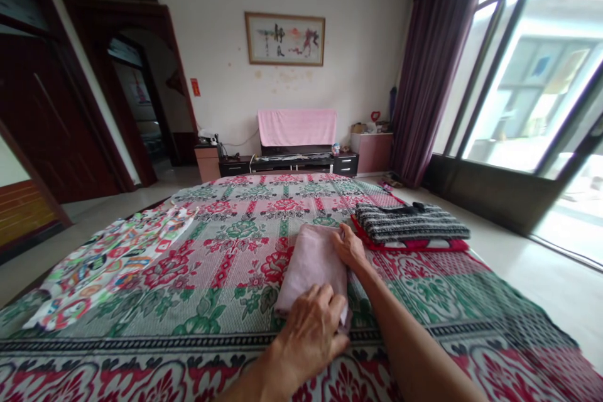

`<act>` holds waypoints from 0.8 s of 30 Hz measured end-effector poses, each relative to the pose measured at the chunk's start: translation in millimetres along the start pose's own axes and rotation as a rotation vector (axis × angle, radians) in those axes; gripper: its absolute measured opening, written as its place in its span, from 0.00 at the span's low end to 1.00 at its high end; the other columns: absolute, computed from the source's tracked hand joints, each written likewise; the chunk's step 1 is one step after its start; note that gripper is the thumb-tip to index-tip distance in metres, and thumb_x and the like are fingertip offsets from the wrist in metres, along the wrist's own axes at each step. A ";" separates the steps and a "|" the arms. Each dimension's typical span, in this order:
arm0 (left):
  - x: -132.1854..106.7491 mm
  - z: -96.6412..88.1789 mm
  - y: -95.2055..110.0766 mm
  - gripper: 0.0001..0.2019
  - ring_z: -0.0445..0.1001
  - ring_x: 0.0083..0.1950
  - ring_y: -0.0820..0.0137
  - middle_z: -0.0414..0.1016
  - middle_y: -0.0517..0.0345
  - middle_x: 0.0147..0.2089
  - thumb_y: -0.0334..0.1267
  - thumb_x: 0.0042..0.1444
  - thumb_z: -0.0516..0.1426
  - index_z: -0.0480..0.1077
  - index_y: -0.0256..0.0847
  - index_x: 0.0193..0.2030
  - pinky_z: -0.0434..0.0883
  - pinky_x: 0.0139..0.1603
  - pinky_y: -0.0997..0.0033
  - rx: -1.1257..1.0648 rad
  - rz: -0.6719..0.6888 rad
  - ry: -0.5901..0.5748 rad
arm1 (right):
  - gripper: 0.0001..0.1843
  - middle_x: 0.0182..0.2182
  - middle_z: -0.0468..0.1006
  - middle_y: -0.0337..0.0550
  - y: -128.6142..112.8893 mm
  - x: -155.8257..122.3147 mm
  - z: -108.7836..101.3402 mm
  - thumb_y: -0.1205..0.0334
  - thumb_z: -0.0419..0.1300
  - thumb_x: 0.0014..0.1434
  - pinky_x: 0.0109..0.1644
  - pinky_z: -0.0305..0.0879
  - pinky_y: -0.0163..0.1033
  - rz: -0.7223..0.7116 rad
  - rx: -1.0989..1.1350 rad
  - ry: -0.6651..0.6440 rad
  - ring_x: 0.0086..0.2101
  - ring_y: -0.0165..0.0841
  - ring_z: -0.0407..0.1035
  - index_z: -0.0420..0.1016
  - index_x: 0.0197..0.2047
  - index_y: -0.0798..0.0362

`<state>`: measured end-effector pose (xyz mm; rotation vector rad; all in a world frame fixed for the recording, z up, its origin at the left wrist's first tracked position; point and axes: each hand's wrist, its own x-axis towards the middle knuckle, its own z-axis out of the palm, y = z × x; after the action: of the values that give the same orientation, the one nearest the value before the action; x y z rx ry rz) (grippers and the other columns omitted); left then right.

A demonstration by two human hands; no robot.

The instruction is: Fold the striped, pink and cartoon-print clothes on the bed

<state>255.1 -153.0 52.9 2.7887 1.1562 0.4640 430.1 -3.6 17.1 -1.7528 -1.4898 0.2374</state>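
A pale pink cloth (315, 260), folded into a flat rectangle, lies on the patterned bedspread in front of me. My left hand (313, 326) is at its near end, fingers curled over the near right corner and thumb by the edge. Farther off, my right hand (351, 246) grips the cloth's far right edge, with its fingertips on the top. The undersides of the fingers are hidden. Just beyond my right hand sits a folded black and white striped knit garment (412, 223) on a folded red cloth (424, 245).
The red, green and grey bedspread (198, 270) covers the wide surface under my hands. A colourful printed white garment (117, 264) is spread at the left. A low black cabinet (346, 165) and a pink-draped screen (298, 129) stand against the far wall. Glass doors are at right.
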 end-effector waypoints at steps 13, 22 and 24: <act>10.7 -33.6 -47.7 0.12 0.71 0.38 0.69 0.73 0.55 0.35 0.28 0.50 0.51 0.71 0.40 0.39 0.68 0.41 0.72 -0.025 -0.056 0.516 | 0.20 0.34 0.77 0.41 -13.6 -9.2 -16.2 0.56 0.45 0.57 0.49 0.61 0.39 -0.347 0.355 -0.163 0.41 0.36 0.69 0.77 0.31 0.52; 5.0 -70.7 -107.9 0.11 0.75 0.37 0.67 0.79 0.56 0.36 0.37 0.49 0.53 0.74 0.40 0.37 0.68 0.40 0.73 -0.322 -0.617 0.756 | 0.27 0.41 0.76 0.44 -36.5 -18.2 -18.6 0.45 0.56 0.53 0.44 0.64 0.40 -0.340 0.417 -0.387 0.41 0.39 0.68 0.72 0.49 0.54; 4.1 -70.1 -115.8 0.12 0.75 0.38 0.66 0.79 0.56 0.36 0.37 0.48 0.53 0.74 0.40 0.37 0.68 0.40 0.73 -0.368 -0.694 0.736 | 0.31 0.46 0.73 0.46 -36.0 -20.3 -14.0 0.49 0.62 0.47 0.49 0.63 0.41 -0.394 0.370 -0.358 0.44 0.39 0.67 0.69 0.53 0.53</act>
<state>157.8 -70.4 98.0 1.7504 1.8022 1.4703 406.0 -28.7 43.4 -1.1362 -1.8696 0.6020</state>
